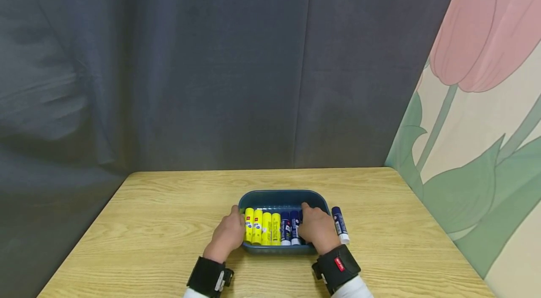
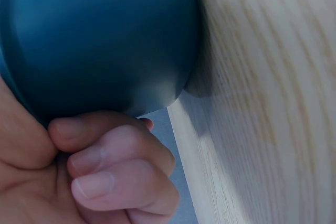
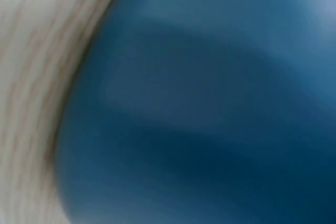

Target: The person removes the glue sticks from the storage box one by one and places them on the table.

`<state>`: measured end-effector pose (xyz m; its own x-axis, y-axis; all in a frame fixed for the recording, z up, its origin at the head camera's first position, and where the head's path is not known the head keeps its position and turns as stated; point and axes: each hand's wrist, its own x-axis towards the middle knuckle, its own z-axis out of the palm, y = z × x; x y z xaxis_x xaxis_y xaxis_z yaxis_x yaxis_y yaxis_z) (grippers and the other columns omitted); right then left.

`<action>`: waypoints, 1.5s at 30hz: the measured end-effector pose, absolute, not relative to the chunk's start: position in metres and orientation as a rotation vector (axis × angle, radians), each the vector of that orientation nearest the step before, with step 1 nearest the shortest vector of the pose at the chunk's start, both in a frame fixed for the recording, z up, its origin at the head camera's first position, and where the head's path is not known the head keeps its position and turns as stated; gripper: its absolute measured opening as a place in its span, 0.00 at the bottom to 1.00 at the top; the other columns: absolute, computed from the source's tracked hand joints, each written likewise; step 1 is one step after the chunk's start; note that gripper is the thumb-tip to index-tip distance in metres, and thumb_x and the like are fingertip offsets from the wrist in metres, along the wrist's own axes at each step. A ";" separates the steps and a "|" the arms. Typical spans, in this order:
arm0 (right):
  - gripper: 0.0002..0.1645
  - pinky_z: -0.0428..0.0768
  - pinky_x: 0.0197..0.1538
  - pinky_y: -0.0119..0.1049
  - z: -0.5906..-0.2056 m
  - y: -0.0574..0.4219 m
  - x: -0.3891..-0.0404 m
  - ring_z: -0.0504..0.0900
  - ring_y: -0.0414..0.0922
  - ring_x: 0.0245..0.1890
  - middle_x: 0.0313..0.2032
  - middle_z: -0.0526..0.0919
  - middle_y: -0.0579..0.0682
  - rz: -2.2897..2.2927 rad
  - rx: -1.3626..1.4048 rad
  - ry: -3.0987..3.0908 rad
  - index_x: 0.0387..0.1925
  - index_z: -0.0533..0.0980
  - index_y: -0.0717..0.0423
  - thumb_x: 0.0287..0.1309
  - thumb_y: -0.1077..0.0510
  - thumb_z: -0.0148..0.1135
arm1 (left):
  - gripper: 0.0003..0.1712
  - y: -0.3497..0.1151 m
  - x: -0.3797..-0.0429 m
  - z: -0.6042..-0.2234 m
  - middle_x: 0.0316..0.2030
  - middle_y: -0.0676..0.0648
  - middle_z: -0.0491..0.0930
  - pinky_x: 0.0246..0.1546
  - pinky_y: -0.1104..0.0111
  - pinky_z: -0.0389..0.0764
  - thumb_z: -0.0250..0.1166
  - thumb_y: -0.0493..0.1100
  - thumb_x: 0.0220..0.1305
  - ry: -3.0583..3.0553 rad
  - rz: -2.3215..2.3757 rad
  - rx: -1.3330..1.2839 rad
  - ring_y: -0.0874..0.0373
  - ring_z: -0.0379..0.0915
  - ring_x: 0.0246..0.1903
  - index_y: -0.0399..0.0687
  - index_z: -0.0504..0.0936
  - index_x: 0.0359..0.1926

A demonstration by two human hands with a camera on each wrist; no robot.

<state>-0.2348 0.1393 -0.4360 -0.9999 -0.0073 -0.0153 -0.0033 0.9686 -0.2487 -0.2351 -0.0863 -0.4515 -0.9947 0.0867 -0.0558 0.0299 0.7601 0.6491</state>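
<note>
A dark blue plastic box [image 1: 279, 250] sits on the table with a row of glue sticks in it. Yellow glue sticks [image 1: 266, 228] lie on the left of the row, blue glue sticks [image 1: 285, 228] on the right. My left hand [image 1: 228, 234] grips the box's left end, and the left wrist view shows its curled fingers [image 2: 123, 156] against the outer wall. My right hand [image 1: 317, 228] reaches over the right end into the box, its fingers at a blue glue stick [image 1: 301, 215] that it mostly covers. The right wrist view holds only the box's blurred wall [image 3: 199, 103].
Another blue glue stick [image 1: 340, 225] with a white end lies on the wooden table [image 1: 169, 223], just right of the box. A dark grey curtain [image 1: 220, 63] hangs behind the table. To the right stands a wall [image 1: 477, 115] painted with a pink tulip.
</note>
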 end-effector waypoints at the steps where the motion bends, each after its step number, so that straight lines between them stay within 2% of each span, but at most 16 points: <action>1: 0.37 0.71 0.19 0.41 -0.436 0.139 -0.235 0.72 0.48 0.21 0.39 0.81 0.63 -0.393 -0.009 3.100 0.59 0.68 0.60 0.42 0.60 0.64 | 0.27 -0.086 -0.235 -0.452 0.20 0.44 0.68 0.15 0.66 0.64 0.41 0.43 0.72 2.872 1.055 0.097 0.56 0.64 0.16 0.28 0.53 0.64; 7: 0.37 0.74 0.22 0.43 -0.435 0.139 -0.235 0.73 0.49 0.24 0.43 0.80 0.64 -0.383 -0.005 3.099 0.59 0.68 0.60 0.42 0.59 0.65 | 0.27 -0.086 -0.235 -0.451 0.20 0.44 0.68 0.15 0.66 0.64 0.42 0.43 0.71 2.876 1.052 0.102 0.56 0.65 0.16 0.28 0.54 0.63; 26: 0.38 0.76 0.24 0.45 -0.437 0.139 -0.236 0.74 0.50 0.26 0.45 0.79 0.64 -0.366 -0.004 3.099 0.59 0.68 0.59 0.41 0.58 0.66 | 0.27 -0.086 -0.233 -0.452 0.22 0.43 0.69 0.17 0.65 0.66 0.43 0.43 0.71 2.876 1.051 0.098 0.55 0.65 0.19 0.28 0.54 0.63; 45: 0.37 0.72 0.19 0.42 -0.436 0.142 -0.233 0.71 0.48 0.21 0.42 0.80 0.64 -0.375 -0.028 3.116 0.60 0.68 0.60 0.42 0.59 0.63 | 0.27 -0.085 -0.233 -0.450 0.23 0.43 0.69 0.16 0.65 0.65 0.41 0.44 0.71 2.867 1.046 0.079 0.55 0.65 0.18 0.29 0.54 0.64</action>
